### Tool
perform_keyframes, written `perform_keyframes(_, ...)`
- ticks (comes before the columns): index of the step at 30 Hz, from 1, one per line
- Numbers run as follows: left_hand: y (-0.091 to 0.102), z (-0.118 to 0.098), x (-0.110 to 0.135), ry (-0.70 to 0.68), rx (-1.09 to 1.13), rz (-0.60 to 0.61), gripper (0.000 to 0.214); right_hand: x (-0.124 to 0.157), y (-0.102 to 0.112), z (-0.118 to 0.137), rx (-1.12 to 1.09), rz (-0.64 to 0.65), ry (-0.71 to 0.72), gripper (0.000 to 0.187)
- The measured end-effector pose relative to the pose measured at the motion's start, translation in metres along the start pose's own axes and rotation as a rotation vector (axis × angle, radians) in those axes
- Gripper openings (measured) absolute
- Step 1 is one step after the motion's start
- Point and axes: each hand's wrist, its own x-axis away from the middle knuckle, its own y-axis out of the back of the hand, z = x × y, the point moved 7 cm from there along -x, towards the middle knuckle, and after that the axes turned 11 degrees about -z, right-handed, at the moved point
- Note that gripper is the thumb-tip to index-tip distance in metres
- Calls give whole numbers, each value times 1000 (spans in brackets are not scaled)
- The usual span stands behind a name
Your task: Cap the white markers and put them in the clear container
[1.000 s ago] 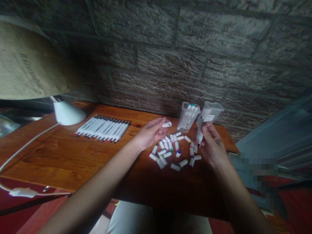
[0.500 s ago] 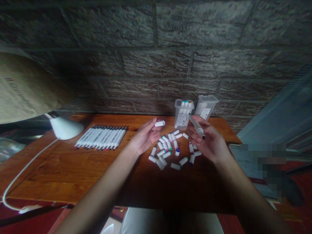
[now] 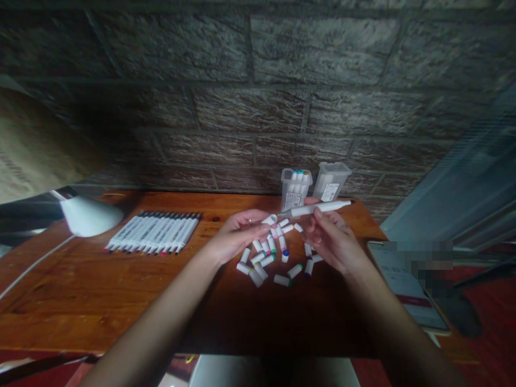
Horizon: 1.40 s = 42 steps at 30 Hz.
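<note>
My left hand [image 3: 241,232] pinches a white marker cap [image 3: 269,220] with its open end turned to the right. A white marker [image 3: 318,208] lies almost level in my right hand [image 3: 331,231], its grey tip end pointing left at the cap and its dark end to the right. Tip and cap are very close; whether they touch I cannot tell. Beneath both hands, loose marker caps [image 3: 282,280] with coloured ends are scattered on the wooden table [image 3: 161,301]. Fingers of my right hand hide some of them.
Several white markers [image 3: 153,232] lie in a row at the left. Behind the hands stand a clear plastic box [image 3: 297,188] holding markers and a second clear box [image 3: 332,180]. A lamp base [image 3: 91,216] is at far left, a tablet [image 3: 407,290] at the right edge.
My right hand has turned the marker from steeply slanted to nearly level, tip to the left. Both hands have come closer together, bringing cap and marker tip close. The view has shifted slightly.
</note>
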Motion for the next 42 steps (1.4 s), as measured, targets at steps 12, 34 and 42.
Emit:
perform_keyframes(12, 4, -8, 1, -125, -169, -104, 26, -3, 13, 13, 27, -152, 159, 28)
perform_keyframes(34, 5, -12, 2, -367, -326, -165, 18, 17, 5, 21, 544, -174, 527, 12)
perform_keyframes(42, 5, -8, 0, -434, -389, -122, 17, 25, -5, 29, 851, -115, 734, 8)
